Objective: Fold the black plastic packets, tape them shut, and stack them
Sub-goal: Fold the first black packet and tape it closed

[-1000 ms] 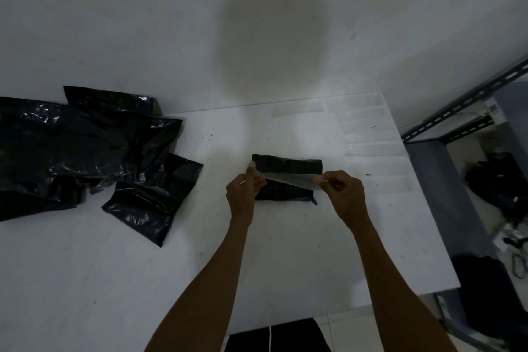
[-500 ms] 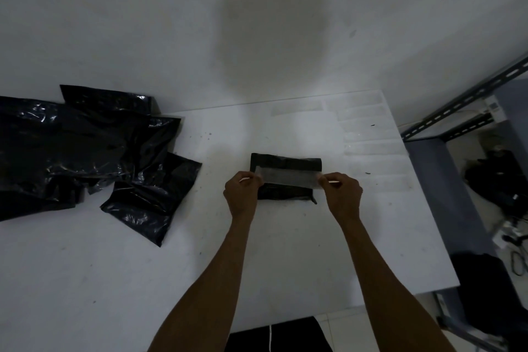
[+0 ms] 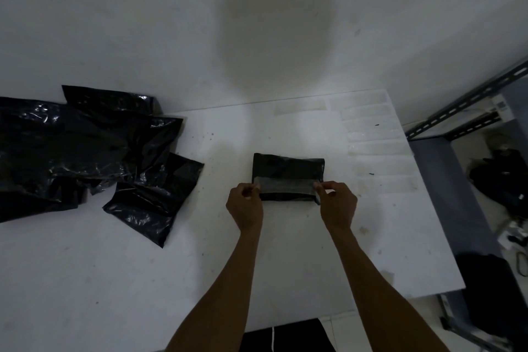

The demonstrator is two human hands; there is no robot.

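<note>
A folded black packet (image 3: 288, 166) lies flat in the middle of the white table (image 3: 114, 280). A clear strip of tape (image 3: 286, 185) is stretched across its near half. My left hand (image 3: 245, 206) pinches the tape's left end at the packet's left edge. My right hand (image 3: 337, 204) pinches the right end at the packet's right edge. Several loose, unfolded black packets (image 3: 85, 151) lie heaped at the table's left, partly against the wall.
Several precut clear tape strips (image 3: 371, 134) are stuck in a column on the table's far right. A white wall rises behind the table. To the right stand a grey metal shelf frame (image 3: 463, 117) and dark clutter on the floor.
Both hands have lowered the tape strip from above the packet's far part down onto its near half. The packet itself has not moved.
</note>
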